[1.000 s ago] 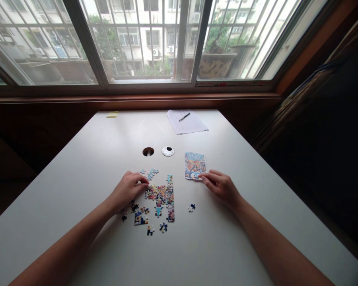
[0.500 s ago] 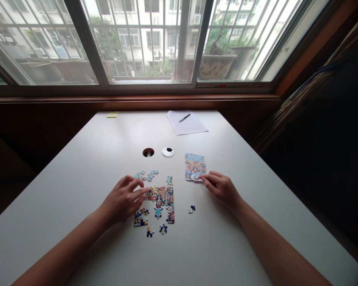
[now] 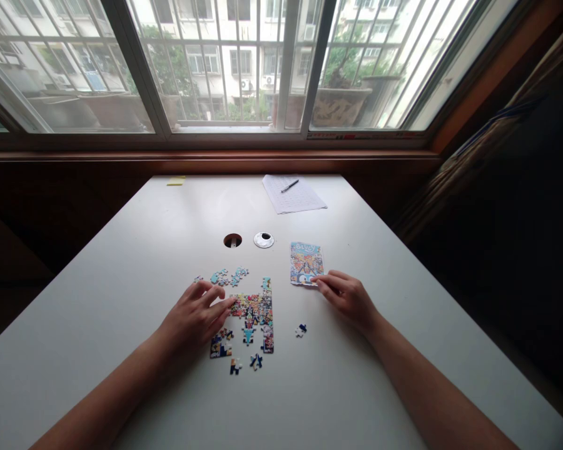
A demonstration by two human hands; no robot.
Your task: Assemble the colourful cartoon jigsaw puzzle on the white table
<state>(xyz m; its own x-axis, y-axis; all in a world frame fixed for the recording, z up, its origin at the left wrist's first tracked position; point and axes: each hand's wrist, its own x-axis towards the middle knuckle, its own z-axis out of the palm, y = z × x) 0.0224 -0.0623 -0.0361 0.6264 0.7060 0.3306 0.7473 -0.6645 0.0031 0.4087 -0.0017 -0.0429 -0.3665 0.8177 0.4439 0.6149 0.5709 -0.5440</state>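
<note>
My left hand rests at the left side of a partly joined jigsaw puzzle, its fingers spread and the index fingertip touching the puzzle's edge. Part of the left side is hidden under that hand. My right hand has thumb and index finger closed on the lower right corner of a colourful picture card, which lies flat right of the puzzle. Below the joined part lie two loose clusters, a dark-and-orange puzzle piece and a blue-and-white puzzle piece. Another loose puzzle piece lies to the right.
Light-blue puzzle pieces lie above the puzzle on the white table. Farther back are a round cable hole, a metal ring cover, a paper sheet with a pen, and yellow sticky notes.
My left hand has shifted slightly, uncovering a puzzle piece above its knuckles. The right hand keeps its place at the picture card. The view has moved very slightly.
</note>
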